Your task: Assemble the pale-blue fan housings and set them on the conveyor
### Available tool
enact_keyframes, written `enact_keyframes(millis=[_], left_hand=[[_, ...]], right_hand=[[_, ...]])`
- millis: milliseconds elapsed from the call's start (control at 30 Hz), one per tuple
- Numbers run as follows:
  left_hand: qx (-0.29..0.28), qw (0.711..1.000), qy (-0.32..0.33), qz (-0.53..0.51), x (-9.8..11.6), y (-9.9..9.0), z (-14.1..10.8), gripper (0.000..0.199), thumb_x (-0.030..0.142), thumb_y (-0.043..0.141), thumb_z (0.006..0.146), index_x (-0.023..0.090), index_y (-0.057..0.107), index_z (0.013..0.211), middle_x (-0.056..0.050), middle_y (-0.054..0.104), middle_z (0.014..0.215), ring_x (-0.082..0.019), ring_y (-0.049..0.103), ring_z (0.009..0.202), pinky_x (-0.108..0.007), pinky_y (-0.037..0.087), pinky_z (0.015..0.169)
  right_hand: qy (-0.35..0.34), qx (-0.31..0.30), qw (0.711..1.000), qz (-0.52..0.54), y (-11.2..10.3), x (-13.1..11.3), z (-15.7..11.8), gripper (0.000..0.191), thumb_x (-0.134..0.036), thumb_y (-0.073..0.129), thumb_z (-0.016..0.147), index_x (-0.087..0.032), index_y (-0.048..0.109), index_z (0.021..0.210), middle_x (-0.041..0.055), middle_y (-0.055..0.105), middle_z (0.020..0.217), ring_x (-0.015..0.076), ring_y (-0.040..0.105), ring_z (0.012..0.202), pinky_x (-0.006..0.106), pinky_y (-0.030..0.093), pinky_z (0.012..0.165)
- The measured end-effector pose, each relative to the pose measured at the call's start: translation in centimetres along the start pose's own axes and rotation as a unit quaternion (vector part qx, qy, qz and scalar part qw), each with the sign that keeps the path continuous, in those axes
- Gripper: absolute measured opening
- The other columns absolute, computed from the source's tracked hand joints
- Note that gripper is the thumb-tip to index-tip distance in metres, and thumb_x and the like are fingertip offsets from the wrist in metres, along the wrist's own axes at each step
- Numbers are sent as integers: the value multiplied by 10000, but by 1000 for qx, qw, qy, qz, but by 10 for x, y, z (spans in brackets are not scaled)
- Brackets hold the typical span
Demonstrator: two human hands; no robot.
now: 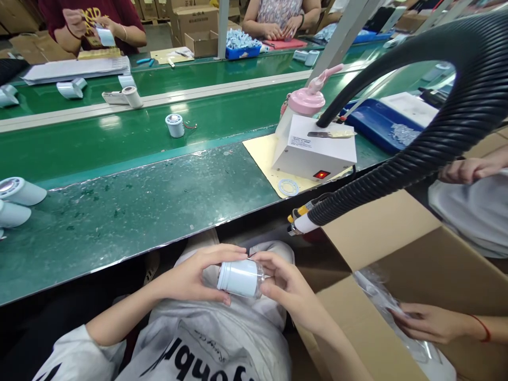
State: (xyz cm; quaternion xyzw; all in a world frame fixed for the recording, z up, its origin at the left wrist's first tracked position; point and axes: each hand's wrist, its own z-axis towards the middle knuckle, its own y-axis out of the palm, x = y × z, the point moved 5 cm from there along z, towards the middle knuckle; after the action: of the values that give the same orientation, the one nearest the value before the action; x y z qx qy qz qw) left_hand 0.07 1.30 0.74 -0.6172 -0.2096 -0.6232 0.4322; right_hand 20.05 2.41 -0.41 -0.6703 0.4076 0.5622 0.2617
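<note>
Over my lap, both hands hold a light blue cylindrical housing [239, 277] lying on its side. My left hand [194, 275] is wrapped round its ridged end, thumb below and fingers above. My right hand [282, 280] closes on the clear, transparent part at the other end, its fingertips partly hiding it. Just beyond my right hand hangs the nozzle [304, 224] of a black corrugated hose, with a yellow piece on it.
A white machine box [317, 148] with a lit red switch stands on a yellow sheet [257, 151], beside a pale ring [288, 187]. Cylindrical housings [24, 191] sit at left, another [174, 126] on the green belt. A co-worker's hand [432, 321] reaches into a cardboard box [400, 233].
</note>
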Motion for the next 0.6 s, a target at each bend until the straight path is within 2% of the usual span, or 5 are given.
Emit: enact_keyframes(millis=[300,467,600], left_hand=[[-14,1000,-6,4,-1,1,-2,740,397,832,813,343,526,1484,-125,542,1546,-337,530,1411,-510,417,1178],[-14,1000,12,2,-1,3,-2,768,370,842,808,375,501,1496,-111,532,1556,-331,533,1410,-505,421,1174],[-15,1000,26,-7,0,3,-2,778,346,846,808,387,492,1499,-108,534,1554,-329,538,1407,-492,431,1165]], right_hand=[[68,-17,990,123,11,14,5,517,-658,767,805,-196,589,951,-31,583,745,133,630,629,245,595,566],[125,-34,977,167,17,26,5,609,-764,712,769,-197,522,882,-22,656,627,141,662,475,196,525,419],[172,-43,961,211,25,29,5,659,-815,705,712,-205,499,856,-22,661,544,140,641,414,173,487,373]])
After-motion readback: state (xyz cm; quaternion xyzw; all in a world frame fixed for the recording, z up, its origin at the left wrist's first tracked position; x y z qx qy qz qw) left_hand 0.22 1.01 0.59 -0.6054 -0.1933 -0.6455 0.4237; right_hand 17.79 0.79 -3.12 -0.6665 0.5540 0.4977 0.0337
